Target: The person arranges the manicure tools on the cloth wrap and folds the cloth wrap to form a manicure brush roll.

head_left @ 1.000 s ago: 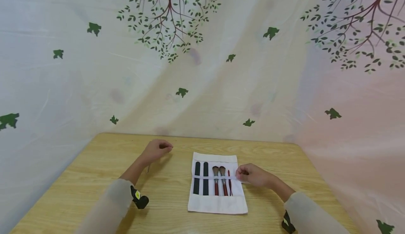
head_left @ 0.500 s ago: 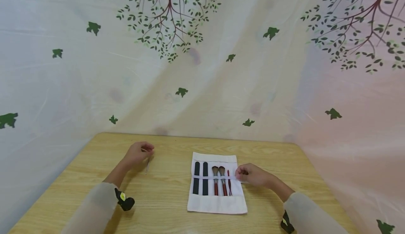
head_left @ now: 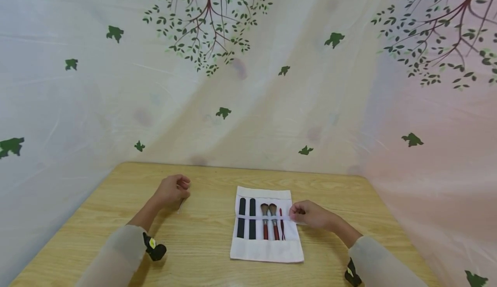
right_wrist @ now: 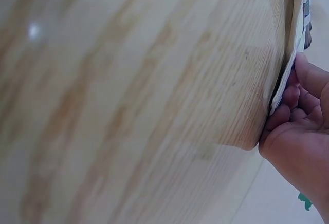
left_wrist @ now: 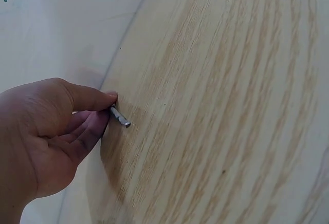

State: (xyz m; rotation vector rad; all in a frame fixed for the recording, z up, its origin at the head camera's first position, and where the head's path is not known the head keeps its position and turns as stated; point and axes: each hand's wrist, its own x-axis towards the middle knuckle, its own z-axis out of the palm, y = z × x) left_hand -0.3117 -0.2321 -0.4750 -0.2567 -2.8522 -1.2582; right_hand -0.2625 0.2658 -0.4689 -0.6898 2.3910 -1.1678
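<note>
My left hand (head_left: pixel 171 191) is over the left part of the table. Its thumb and fingers pinch a thin silver metal stick (left_wrist: pixel 121 118); one end pokes out in the left wrist view and the rest is hidden. A white cloth roll-up pouch (head_left: pixel 266 251) lies unrolled in front. My right hand (head_left: pixel 313 215) pinches the pouch's right edge, beside the elastic strap. Under the strap sit two black flat strips (head_left: pixel 241 228), two makeup brushes (head_left: pixel 265 231) with red handles, and a slim red tool (head_left: pixel 282 226).
The wooden table (head_left: pixel 202 252) reaches back to a pale hanging cloth (head_left: pixel 252 140) printed with trees and green leaves. Dark wrist cameras (head_left: pixel 156 250) are strapped to both forearms.
My left hand has moved left, away from the pouch, with the silver stick in it, and then turned slightly. The right hand and the pouch have stayed put.
</note>
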